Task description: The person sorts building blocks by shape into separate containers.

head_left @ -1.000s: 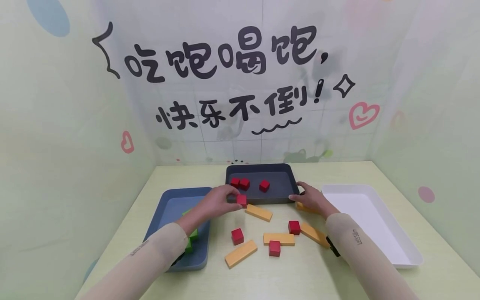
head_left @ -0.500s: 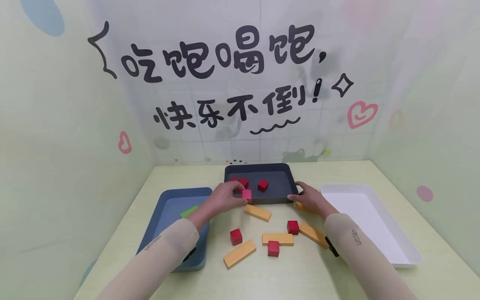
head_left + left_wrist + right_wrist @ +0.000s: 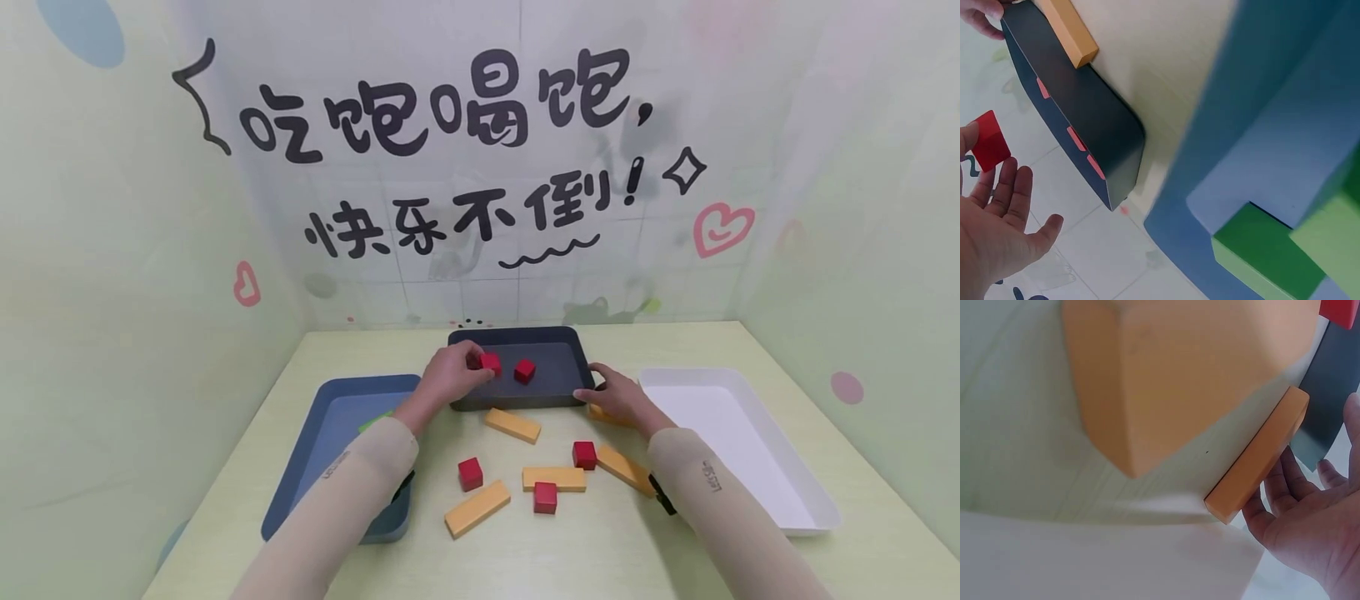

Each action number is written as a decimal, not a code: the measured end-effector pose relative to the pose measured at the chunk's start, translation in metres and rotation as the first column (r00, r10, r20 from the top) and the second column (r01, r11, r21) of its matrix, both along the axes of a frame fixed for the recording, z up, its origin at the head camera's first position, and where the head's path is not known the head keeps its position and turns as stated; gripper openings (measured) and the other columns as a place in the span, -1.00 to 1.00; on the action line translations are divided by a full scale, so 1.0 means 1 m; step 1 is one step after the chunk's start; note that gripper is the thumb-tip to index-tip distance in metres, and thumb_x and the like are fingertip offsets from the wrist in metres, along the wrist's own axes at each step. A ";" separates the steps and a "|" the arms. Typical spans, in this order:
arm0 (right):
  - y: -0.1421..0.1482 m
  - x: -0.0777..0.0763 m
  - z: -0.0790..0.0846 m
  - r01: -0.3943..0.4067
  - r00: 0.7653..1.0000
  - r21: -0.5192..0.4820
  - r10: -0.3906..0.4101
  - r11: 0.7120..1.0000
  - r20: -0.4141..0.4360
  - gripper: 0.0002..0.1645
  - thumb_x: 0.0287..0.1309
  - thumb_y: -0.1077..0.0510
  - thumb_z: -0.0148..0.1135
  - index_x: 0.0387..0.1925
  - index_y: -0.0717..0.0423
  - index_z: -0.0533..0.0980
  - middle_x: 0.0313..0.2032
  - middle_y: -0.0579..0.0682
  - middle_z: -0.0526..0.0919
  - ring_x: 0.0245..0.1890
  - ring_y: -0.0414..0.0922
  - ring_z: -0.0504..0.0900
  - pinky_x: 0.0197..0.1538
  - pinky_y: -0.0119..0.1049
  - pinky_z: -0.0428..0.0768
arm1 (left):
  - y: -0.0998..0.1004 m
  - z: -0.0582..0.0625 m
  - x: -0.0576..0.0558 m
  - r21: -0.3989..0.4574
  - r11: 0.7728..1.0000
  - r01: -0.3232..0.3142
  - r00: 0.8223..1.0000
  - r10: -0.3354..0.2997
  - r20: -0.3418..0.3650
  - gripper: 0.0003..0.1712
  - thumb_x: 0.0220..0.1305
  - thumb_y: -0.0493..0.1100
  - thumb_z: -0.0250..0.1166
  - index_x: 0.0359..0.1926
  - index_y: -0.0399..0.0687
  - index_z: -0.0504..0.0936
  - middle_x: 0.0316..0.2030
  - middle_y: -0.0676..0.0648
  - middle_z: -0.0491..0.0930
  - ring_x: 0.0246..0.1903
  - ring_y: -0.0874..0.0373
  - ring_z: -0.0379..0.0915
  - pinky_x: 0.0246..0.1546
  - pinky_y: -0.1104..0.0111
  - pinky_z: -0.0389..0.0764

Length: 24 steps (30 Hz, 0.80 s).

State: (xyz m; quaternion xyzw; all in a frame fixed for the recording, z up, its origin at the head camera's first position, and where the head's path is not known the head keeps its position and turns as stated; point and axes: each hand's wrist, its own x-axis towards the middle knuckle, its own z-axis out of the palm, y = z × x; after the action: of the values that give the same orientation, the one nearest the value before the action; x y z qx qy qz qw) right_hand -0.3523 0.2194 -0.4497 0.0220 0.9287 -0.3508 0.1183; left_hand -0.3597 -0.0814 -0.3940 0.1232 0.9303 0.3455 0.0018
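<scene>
My left hand (image 3: 452, 373) pinches a red cube (image 3: 990, 140) between thumb and fingers, above the left part of the dark tray (image 3: 517, 403). Inside that tray one red cube (image 3: 525, 371) shows plainly in the head view. In the left wrist view, several red edges peek over the tray's rim. My right hand (image 3: 617, 392) holds the tray's front right corner, thumb in front and a finger over the side. Beside its fingers lies an orange block (image 3: 1260, 456), partly covered by the hand in the head view.
Orange blocks (image 3: 477, 509) and red cubes (image 3: 471, 473) lie scattered on the table in front of the dark tray. A blue tray (image 3: 330, 392) with green blocks (image 3: 1266, 250) stands at the left, under my left forearm. At the right is a white tray (image 3: 727, 417).
My left hand has carried the red cube forward and slightly right, from the dark tray's front edge to over its inside. The right hand stays on the tray corner.
</scene>
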 end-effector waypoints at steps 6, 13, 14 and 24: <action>0.002 -0.001 -0.001 -0.001 1.000 0.003 0.001 1.000 -0.008 -0.10 0.30 -0.18 0.24 0.49 0.07 0.12 0.21 0.37 0.46 0.14 0.23 0.49 0.24 0.14 0.43 | 0.010 0.001 -0.008 -0.014 0.998 -0.056 0.998 0.056 -0.010 -0.68 0.24 -0.05 0.40 -0.08 -0.10 0.59 -0.32 -0.03 0.59 -0.33 0.10 0.49 -0.28 0.28 0.56; 0.002 0.000 0.001 0.007 1.000 -0.006 -0.007 1.000 0.006 -0.10 0.30 -0.18 0.25 0.49 0.06 0.13 0.21 0.37 0.45 0.13 0.23 0.49 0.23 0.14 0.44 | 0.021 -0.003 -0.024 -0.018 0.991 -0.132 0.991 0.132 0.003 -0.63 0.25 0.01 0.39 -0.02 -0.08 0.61 -0.23 -0.06 0.61 -0.27 0.06 0.51 -0.20 0.23 0.59; 0.002 0.000 0.001 0.006 1.000 -0.007 -0.006 1.000 0.003 -0.11 0.31 -0.17 0.25 0.49 0.06 0.13 0.21 0.37 0.45 0.13 0.22 0.49 0.23 0.14 0.44 | 0.022 -0.003 -0.026 -0.024 0.990 -0.141 0.990 0.142 0.002 -0.62 0.25 0.01 0.39 -0.01 -0.08 0.61 -0.22 -0.06 0.62 -0.25 0.06 0.51 -0.18 0.22 0.59; 0.001 -0.001 0.001 0.009 1.000 -0.012 -0.009 1.000 -0.004 -0.13 0.31 -0.17 0.25 0.49 0.04 0.15 0.20 0.36 0.47 0.11 0.20 0.50 0.21 0.11 0.46 | 0.027 -0.008 -0.047 -0.051 0.980 -0.195 0.980 0.196 0.023 -0.63 0.24 0.01 0.39 -0.03 -0.09 0.61 -0.19 -0.09 0.62 -0.20 0.02 0.51 -0.09 0.17 0.54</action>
State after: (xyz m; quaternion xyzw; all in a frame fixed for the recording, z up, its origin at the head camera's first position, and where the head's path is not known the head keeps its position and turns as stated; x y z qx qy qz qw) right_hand -0.3528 0.2208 -0.4488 0.0246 0.9267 -0.3570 0.1148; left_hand -0.4065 -0.0539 -0.4015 0.0263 0.9459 0.3229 -0.0159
